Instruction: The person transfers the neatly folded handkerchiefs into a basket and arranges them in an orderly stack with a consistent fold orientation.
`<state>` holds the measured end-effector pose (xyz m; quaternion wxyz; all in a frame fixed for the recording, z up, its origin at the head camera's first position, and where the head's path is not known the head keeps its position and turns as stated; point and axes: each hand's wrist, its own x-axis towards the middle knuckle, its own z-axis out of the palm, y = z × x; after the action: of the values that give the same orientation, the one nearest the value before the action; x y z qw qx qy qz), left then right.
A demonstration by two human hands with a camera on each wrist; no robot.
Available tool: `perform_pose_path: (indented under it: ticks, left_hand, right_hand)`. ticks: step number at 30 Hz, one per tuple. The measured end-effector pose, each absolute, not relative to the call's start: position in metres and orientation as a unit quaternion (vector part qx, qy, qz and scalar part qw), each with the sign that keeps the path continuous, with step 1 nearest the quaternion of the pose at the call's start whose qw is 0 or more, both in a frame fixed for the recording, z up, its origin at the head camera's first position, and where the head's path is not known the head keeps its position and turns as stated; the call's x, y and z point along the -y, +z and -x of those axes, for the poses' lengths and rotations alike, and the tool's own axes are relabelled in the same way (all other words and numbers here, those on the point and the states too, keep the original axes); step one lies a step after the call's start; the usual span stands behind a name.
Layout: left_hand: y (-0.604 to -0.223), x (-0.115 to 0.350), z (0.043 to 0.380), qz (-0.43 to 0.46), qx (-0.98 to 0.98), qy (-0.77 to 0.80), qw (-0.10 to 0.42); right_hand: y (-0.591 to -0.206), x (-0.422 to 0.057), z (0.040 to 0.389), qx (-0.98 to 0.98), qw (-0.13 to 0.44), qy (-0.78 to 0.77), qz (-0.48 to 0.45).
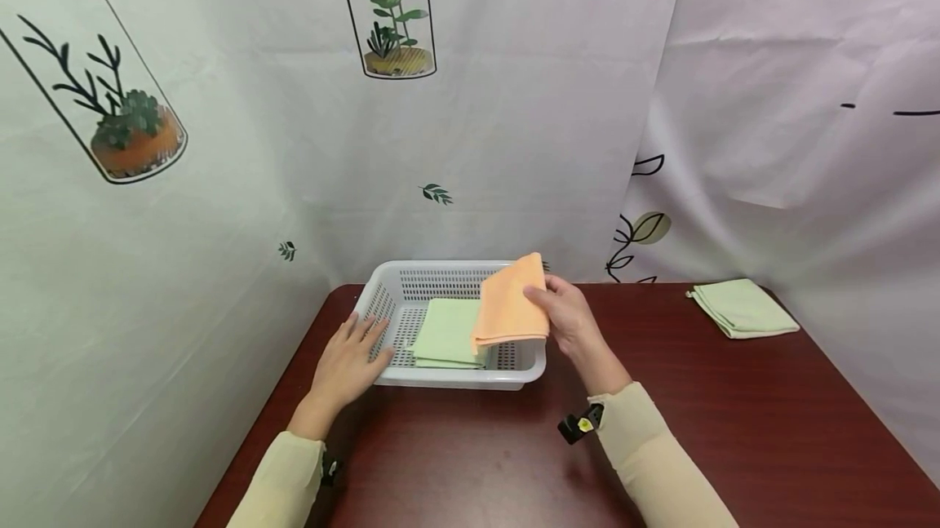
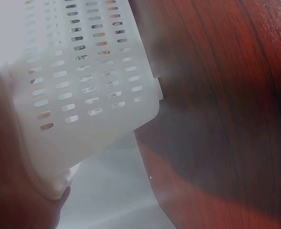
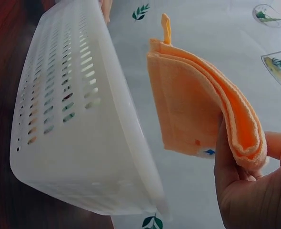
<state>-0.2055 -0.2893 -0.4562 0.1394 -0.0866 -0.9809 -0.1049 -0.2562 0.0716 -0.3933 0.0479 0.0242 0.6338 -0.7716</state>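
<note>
My right hand pinches a folded orange towel by its right edge and holds it above the right side of a white plastic basket. In the right wrist view the towel shows stacked folds and a small hanging loop, with thumb and fingers on either side of it. Inside the basket lies a folded light green towel, partly covered by the orange one. My left hand rests on the basket's left rim with its fingers spread. The basket's slotted wall fills much of the left wrist view.
Another folded green towel lies at the right rear of the dark red wooden table. A printed cloth backdrop hangs close behind the basket and along both sides of the table.
</note>
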Motion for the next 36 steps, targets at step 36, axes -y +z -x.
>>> perform_pose_path:
  ticks: [36]
  left_hand:
    - [-0.454,0.288,0.203,0.083,0.982,-0.099,0.138]
  right_hand:
    - [-0.409,-0.021,0.270,-0.620,0.067,-0.781,-0.029]
